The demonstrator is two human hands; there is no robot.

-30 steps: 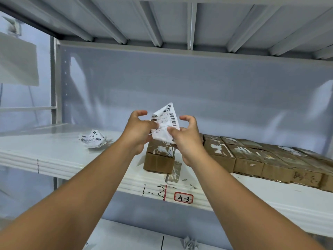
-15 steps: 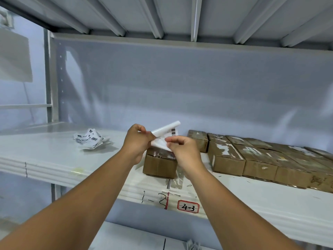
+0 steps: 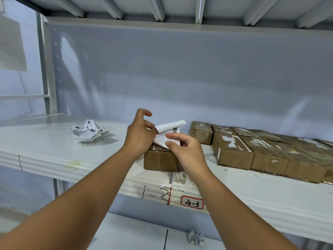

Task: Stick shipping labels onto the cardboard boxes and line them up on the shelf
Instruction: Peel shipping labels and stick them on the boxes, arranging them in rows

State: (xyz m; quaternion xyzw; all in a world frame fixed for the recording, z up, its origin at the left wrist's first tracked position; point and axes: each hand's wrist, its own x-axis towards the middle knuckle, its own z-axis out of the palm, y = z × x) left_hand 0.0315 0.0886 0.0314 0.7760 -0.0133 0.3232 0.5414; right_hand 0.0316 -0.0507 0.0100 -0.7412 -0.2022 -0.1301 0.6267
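Observation:
A white shipping label (image 3: pixel 168 131) with a barcode is held just above a small cardboard box (image 3: pixel 160 159) at the front of the white shelf (image 3: pixel 54 152). My left hand (image 3: pixel 139 134) pinches the label's left edge, its upper layer curling back to the right. My right hand (image 3: pixel 185 150) pinches the label's lower right part with thumb and fingers. The hands hide most of the box's top. A row of several cardboard boxes (image 3: pixel 232 150) with torn label remains runs to the right along the shelf.
A loose pile of labels (image 3: pixel 88 131) lies on the shelf to the left. A red-framed tag reading 4-3 (image 3: pixel 191 202) is stuck on the shelf's front edge. A crumpled paper (image 3: pixel 196 238) lies on the lower shelf. An upper shelf hangs overhead.
The label has come down from upright in front of me to just above the box. Its top layer is peeled and curled further back. The camera moved closer.

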